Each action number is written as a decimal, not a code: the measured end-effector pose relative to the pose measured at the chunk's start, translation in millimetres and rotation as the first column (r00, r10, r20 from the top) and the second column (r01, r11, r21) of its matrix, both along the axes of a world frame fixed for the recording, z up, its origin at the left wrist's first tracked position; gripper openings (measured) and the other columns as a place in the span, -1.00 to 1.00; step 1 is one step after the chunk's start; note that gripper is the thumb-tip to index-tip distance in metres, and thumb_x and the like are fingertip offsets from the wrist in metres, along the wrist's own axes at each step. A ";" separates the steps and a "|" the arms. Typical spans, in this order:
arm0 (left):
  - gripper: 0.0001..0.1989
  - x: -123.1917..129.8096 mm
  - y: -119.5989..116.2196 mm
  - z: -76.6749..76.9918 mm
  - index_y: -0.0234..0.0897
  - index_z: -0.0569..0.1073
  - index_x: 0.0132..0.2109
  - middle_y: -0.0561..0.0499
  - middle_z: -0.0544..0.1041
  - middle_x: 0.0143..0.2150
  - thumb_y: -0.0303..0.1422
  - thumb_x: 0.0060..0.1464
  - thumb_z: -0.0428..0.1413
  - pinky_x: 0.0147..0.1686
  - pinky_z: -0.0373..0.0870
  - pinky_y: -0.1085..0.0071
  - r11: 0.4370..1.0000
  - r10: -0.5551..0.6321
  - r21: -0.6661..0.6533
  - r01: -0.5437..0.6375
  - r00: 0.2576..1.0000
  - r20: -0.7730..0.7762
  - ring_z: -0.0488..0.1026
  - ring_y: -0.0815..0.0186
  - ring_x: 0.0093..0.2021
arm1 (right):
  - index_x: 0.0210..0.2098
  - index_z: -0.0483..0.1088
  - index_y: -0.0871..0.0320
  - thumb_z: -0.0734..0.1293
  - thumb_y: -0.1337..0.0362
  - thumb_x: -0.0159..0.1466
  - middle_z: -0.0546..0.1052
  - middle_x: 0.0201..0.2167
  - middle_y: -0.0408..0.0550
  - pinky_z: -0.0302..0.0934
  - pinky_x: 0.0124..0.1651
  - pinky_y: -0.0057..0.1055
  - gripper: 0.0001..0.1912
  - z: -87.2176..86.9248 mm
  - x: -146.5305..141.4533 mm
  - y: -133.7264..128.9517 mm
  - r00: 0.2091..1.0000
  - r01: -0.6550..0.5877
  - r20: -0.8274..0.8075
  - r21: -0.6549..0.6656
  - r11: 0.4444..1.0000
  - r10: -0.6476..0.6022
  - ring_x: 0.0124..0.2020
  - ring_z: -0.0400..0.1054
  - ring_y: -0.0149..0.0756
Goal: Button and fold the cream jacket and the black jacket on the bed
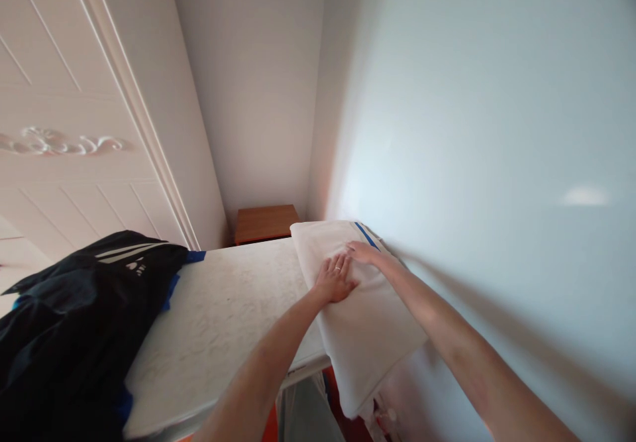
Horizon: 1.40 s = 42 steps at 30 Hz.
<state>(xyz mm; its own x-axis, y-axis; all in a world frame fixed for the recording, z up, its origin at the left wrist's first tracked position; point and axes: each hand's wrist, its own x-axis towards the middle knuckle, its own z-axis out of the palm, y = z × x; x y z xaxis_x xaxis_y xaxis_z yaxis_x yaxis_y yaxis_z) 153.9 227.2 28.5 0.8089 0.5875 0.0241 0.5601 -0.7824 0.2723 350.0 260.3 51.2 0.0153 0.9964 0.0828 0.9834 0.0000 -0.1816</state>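
A folded off-white cloth (pixel 368 329) with a blue stripe near its far edge lies over the right end of a stained white table top (pixel 223 309). Its near part hangs down past the table's front edge. Flat on the cloth, with fingers spread, rests my left hand (pixel 336 279), a ring on one finger. Just beyond and to the right, my right hand (pixel 362 252) touches the cloth near the blue stripe, its fingers extended and partly overlapped in view by the left fingertips.
Black clothing (pixel 94 303) with pale stripes and blue edges is heaped on the table's left side. Behind the table stands a brown wooden surface (pixel 265 222). A pale wall (pixel 472 130) borders the right side, and a white panelled cabinet (pixel 74 117) the left.
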 end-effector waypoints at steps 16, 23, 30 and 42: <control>-0.19 -3.4 -6.0 -4.3 -0.42 -0.04 0.46 -0.24 -0.06 0.48 0.09 0.31 -0.36 0.41 -0.24 -0.03 1.000 0.013 0.014 -0.015 0.990 0.140 -0.19 0.03 0.48 | 0.26 0.26 0.31 0.02 0.06 0.46 0.31 0.28 0.25 -0.12 0.36 -0.04 -0.43 -45.7 4.8 111.4 1.000 0.006 -0.001 0.001 1.000 -0.006 0.33 0.13 -0.02; -0.20 -1.9 -6.9 -8.9 -0.43 -0.05 0.46 -0.25 -0.06 0.48 0.07 0.32 -0.36 0.41 -0.23 -0.04 0.999 0.013 0.032 -0.017 0.991 0.135 -0.18 0.02 0.48 | 0.28 0.23 0.27 0.02 0.04 0.46 0.27 0.32 0.19 -0.15 0.37 -0.07 -0.42 -57.3 15.0 117.9 1.000 -0.008 0.014 0.018 1.000 0.007 0.36 0.06 -0.05; -0.39 -8.4 -12.0 -3.3 -0.35 0.19 0.35 -0.21 0.22 0.39 -0.09 0.30 -0.09 0.38 -0.03 0.09 0.995 0.059 0.055 -0.078 0.959 0.279 0.12 0.09 0.39 | 0.28 0.24 0.30 0.03 0.09 0.46 0.31 0.29 0.26 -0.08 0.33 -0.09 -0.44 -48.5 4.3 106.3 0.994 0.003 0.112 0.005 1.000 -0.004 0.32 0.15 -0.02; -0.46 -119.5 -148.6 5.8 -0.29 0.31 0.25 -0.18 0.27 0.36 -0.21 0.17 0.10 0.35 0.10 0.14 0.944 0.261 -0.290 -0.157 0.893 0.366 0.17 0.09 0.37 | 0.16 0.42 0.33 0.07 0.32 0.37 0.50 -0.01 0.55 0.22 -0.01 -0.22 -0.51 1.5 -82.3 55.2 0.961 -0.137 0.241 -0.015 0.990 0.137 -0.04 0.50 -0.04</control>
